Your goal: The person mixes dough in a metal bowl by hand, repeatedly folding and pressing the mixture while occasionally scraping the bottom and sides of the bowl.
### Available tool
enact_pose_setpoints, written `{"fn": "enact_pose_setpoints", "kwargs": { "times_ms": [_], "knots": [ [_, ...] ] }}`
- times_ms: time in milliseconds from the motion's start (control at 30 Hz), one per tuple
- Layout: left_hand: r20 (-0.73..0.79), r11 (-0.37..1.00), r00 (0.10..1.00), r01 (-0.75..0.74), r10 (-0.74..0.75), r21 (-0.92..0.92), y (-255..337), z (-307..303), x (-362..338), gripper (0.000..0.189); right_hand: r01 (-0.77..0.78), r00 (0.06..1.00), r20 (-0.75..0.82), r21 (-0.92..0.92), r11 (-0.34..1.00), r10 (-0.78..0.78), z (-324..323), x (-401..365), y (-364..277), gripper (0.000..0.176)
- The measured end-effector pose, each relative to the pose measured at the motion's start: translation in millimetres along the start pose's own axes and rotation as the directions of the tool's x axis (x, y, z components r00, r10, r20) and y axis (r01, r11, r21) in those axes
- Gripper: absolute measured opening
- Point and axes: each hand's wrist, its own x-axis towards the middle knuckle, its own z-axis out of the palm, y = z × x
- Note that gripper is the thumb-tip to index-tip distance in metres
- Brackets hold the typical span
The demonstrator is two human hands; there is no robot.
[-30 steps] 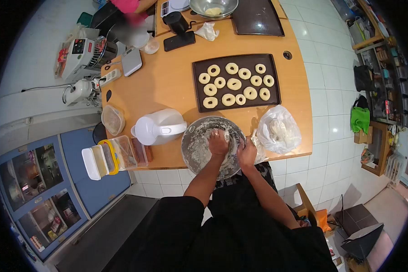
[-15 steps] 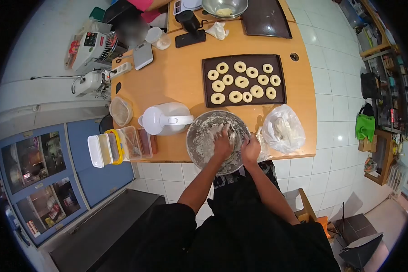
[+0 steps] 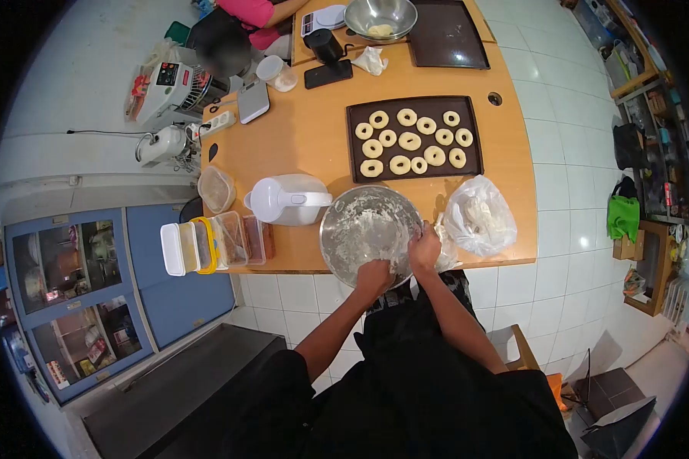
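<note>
A metal mixing bowl [image 3: 337, 256] stands at the table's front edge, its inside smeared with a pale, shaggy flour dough [image 3: 369, 222]. Inside it, against the near wall, my left hand [image 3: 375, 278] is closed and pressed into the dough; its fingertips are mostly hidden. My right hand [image 3: 424, 251] grips the bowl's right rim, fingers wrapped over the edge. To the right of that hand lies a clear plastic bag [image 3: 480, 218] with something whitish in it. A white lidded pitcher [image 3: 289, 200] stands close by on the left.
Beyond the bowl, a dark baking tray [image 3: 413, 177] holds several dough rings. Stacked plastic containers [image 3: 184, 249] stand at the left edge. Farther back are a grey scale [image 3: 253, 101], a phone [image 3: 328, 73], a second metal bowl [image 3: 360, 23] and another person's pink sleeve [image 3: 249, 11].
My left hand has moved from the bowl's middle toward its near wall, its fingers now curled in. My right hand stays on the rim. The view has shifted slightly.
</note>
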Motion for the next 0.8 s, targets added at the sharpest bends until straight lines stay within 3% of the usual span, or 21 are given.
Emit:
{"fn": "enact_pose_setpoints", "kwargs": {
  "times_ms": [67,167,267,367,467,567,667,700,767,800],
  "knots": [
    [-0.099,0.999,0.994,0.031,-0.034,-0.033,-5.9,-0.1,4.6,0.031,-0.008,1.0,0.018,-0.016,1.0,0.008,0.0,0.4,0.2,0.019],
    [-0.136,0.971,0.976,0.144,-0.172,-0.192,-6.0,-15.8,15.1,0.039,-0.002,1.0,0.029,-0.005,1.0,0.003,-0.5,1.0,1.0,0.019],
    [-0.313,0.994,0.949,0.011,-0.046,-0.11,-33.6,20.1,46.9,0.054,0.032,0.999,-0.005,0.011,0.999,-0.032,-5.6,-0.5,-3.9,0.019],
    [-0.259,0.997,0.963,0.069,-0.079,-0.046,-32.6,62.0,63.3,0.07,0.012,1.0,0.023,0.043,0.999,-0.013,-1.7,0.7,0.9,0.018],
    [-0.215,0.999,0.976,0.029,-0.032,-0.02,-1.3,34.5,38.1,0.08,0.026,1.0,-0.016,0.026,0.999,-0.025,-1.5,-1.4,0.1,0.017],
    [-0.163,0.984,0.978,0.106,-0.129,-0.14,1.3,31.6,48.7,0.076,0.032,0.999,0.0,0.031,0.999,-0.032,-1.4,0.9,2.0,0.017],
    [-0.288,0.99,0.953,0.056,-0.091,-0.126,1.2,17.5,67.7,0.065,0.039,0.999,-0.011,0.025,0.999,-0.039,5.1,1.6,7.2,0.016],
    [-0.457,0.999,0.89,-0.023,-0.001,-0.047,-1.9,14.0,73.2,0.065,0.047,0.999,-0.007,0.033,0.998,-0.047,3.9,1.5,4.6,0.015],
    [-0.721,0.979,0.663,-0.14,0.203,0.147,-6.1,6.9,86.6,0.064,0.058,0.998,-0.008,0.048,0.997,-0.058,-0.9,2.2,1.3,0.015],
    [-0.703,0.991,0.699,-0.109,0.129,0.074,-6.2,3.5,96.2,0.061,0.055,0.998,0.003,0.049,0.997,-0.055,-2.6,3.5,0.6,0.015]
  ]
}}
